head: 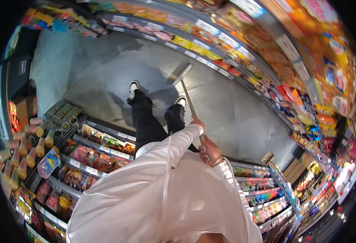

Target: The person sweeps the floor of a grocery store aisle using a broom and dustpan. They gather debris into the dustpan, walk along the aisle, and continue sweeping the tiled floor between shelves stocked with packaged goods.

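Note:
Both hands grip the grey pole of a long-handled flat mop (187,96). My left hand (198,122) is wrapped around it farther down, nearer the floor. Closer to my body, my right hand (210,151) closes around the upper part of the pole. The mop's wide pale head (182,74) rests on the grey floor (105,70), close to the foot of the shelving across from me. A darker patch lies along the head's far side; whether it is cloth or shadow is unclear.
Shelves of packaged snacks (196,45) run along the far side and curve to the right. More snack shelves (96,152) stand close behind my legs. Cone-shaped packages (30,156) jut from a rack at left, near a cardboard box (21,112). My shoes (134,88) are on the floor.

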Demonstrator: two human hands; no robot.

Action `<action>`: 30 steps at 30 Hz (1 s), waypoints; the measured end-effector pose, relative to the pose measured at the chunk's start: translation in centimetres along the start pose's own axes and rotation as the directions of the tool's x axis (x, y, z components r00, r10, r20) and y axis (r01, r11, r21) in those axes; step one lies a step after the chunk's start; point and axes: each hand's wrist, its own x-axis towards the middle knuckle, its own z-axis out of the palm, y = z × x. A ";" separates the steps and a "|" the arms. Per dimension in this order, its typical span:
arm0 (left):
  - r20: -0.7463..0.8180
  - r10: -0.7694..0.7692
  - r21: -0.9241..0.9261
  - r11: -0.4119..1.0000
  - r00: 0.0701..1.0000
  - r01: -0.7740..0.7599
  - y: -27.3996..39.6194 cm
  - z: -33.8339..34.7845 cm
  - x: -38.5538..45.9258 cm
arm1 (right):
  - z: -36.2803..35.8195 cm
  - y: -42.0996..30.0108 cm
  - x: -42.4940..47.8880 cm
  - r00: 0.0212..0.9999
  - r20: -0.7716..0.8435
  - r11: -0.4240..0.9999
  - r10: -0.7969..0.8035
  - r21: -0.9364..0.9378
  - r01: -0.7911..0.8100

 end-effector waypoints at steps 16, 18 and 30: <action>-0.320 -0.279 -0.782 0.617 0.905 -0.086 -19.3 -21.3 -21.0 | 13.3 -1.9 -0.1 0.967 0.239 0.958 -0.090 -0.244 0.150; -0.343 -0.445 -0.848 0.525 0.827 -0.070 -24.5 -23.8 -20.3 | 19.5 -2.1 1.9 0.958 0.244 0.881 -0.150 -0.406 0.241; -0.483 -0.183 -0.716 0.645 0.856 -0.266 -41.4 -31.2 -14.8 | 34.6 -3.8 9.2 0.918 0.335 0.753 -0.212 -0.543 0.372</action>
